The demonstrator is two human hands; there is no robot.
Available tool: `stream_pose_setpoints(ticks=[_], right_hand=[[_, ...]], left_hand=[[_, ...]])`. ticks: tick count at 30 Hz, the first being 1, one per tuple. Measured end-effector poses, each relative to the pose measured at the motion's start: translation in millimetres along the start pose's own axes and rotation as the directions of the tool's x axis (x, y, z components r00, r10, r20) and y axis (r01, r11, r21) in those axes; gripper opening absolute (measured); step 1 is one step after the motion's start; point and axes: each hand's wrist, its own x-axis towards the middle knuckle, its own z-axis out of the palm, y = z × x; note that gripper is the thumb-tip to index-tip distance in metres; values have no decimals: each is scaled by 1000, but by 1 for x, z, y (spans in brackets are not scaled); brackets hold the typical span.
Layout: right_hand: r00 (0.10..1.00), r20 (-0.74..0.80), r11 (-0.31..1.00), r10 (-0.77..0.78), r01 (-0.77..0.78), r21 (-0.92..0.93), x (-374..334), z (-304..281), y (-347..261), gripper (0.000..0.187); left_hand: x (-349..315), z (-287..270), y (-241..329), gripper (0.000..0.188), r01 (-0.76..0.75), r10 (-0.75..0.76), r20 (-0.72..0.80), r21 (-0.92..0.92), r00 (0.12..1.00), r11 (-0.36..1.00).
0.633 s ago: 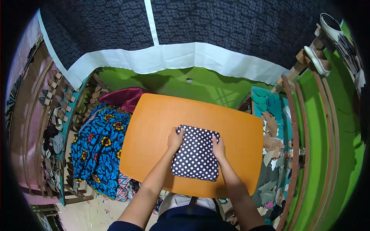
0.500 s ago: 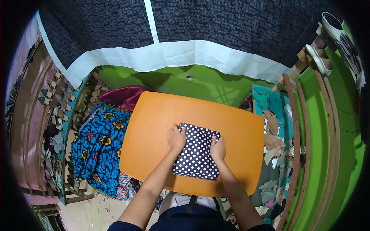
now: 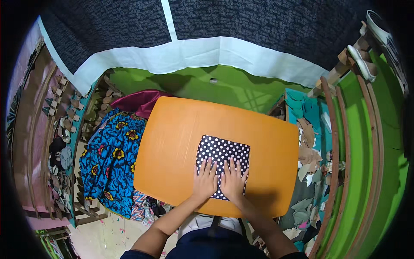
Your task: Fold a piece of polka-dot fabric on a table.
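A rectangle of black cloth with white polka dots (image 3: pixel 224 147), apparently folded, lies flat on the orange table (image 3: pixel 168 142). My left hand (image 3: pixel 205 180) rests palm down on its lower left part, fingers stretched out and pointing away from me. Beside it, my right hand (image 3: pixel 233 181) lies flat on the lower right part with its fingers spread. The two hands are close together, and they hide much of the cloth's near half. Neither hand grips anything.
Left of the table is a heap of blue flowered fabric (image 3: pixel 113 159), with maroon cloth (image 3: pixel 140 102) behind. Leather scraps (image 3: pixel 308 157) cover a surface at the right. Wooden rails (image 3: pixel 332 172) stand beyond them. A dark curtain with a white border (image 3: pixel 189 54) hangs at the back.
Both hands have let go of the cloth's side edges. They have moved nearer to me and closer together, and now lie flat on the cloth.
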Motion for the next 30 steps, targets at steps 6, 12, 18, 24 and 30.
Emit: stream_pose_setpoints(ticks=[6, 12, 18, 24, 30], right_hand=[[949, -62, 888, 310, -266, 374, 14, 12, 27, 55], [719, 248, 459, 649, -630, 626, 55, 36, 72, 52], [719, 295, 414, 629, -631, 657, 66, 42, 76, 49], [848, -96, 828, 522, -476, 296, 64, 1, 25, 45], [995, -4, 984, -96, 95, 149, 20, -18, 7, 45]], left_hand=[[28, -4, -21, 45, 172, -200, -96, -244, 975, 954], [102, 10, -64, 51, 581, -478, 415, -765, 775, 277], [118, 29, -75, 44, 611, -495, 455, -764, 740, 210], [109, -7, -27, 39, 438, -436, 63, -234, 898, 868], [38, -19, -28, 46, -150, 156, 131, -60, 979, 987]])
